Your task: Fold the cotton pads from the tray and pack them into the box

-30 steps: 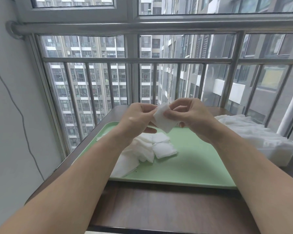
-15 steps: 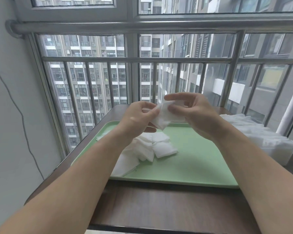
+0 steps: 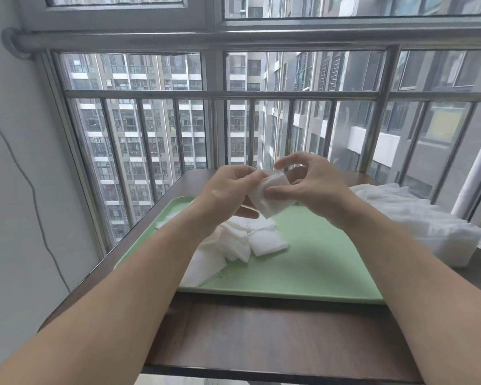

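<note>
The left hand (image 3: 228,190) pinches one cotton pad (image 3: 272,198) in its fingers above the green tray (image 3: 317,268). The right hand (image 3: 311,187) pinches it too. A loose pinch could let the fold pop open. The box (image 3: 442,245) on the right looks full, so pads might spill.

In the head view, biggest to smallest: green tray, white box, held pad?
Largest to smallest:
1. green tray
2. white box, partly behind an arm
3. held pad, clearly smallest
</note>
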A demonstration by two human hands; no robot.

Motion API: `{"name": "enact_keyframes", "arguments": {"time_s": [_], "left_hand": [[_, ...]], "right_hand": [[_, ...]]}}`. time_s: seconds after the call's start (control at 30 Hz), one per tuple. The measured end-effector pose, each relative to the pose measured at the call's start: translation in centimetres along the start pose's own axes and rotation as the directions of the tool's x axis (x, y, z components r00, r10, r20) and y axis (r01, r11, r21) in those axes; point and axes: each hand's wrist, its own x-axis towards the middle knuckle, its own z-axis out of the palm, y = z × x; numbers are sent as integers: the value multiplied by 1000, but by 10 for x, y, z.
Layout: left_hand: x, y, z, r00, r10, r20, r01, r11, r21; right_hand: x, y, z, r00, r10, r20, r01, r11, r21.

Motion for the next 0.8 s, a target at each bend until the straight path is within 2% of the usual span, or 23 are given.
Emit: {"name": "enact_keyframes", "arguments": {"time_s": [0.17, 0.23, 0.3, 0.4, 0.47, 0.7, 0.8], "left_hand": [[1, -2, -1, 998, 60, 4, -60, 998, 1], [2, -3, -2, 994, 70, -80, -69, 998, 10], [3, -3, -5, 981, 53, -188, -53, 999, 3], [5, -4, -11, 961, 9, -277, -28, 997, -66], [5, -4, -12, 957, -5, -291, -20, 996, -83], [5, -6, -4, 960, 0, -281, -8, 1000, -26], [6, -5, -5, 957, 8, -290, -12, 1000, -14]], "right_hand": [[2, 3, 6, 997, 64, -35, -67, 994, -81], [1, 2, 6, 989, 150, 4, -150, 986, -76], [-1, 4, 7, 977, 196, 79, -182, 971, -154], [-3, 13, 14, 963, 145, 229, -32, 900, -436], [-4, 19, 21, 942, 153, 300, 29, 851, -524], [-3, 21, 36, 944, 189, 270, 32, 762, -646], [-1, 21, 38, 945, 177, 276, 28, 796, -605]]}}
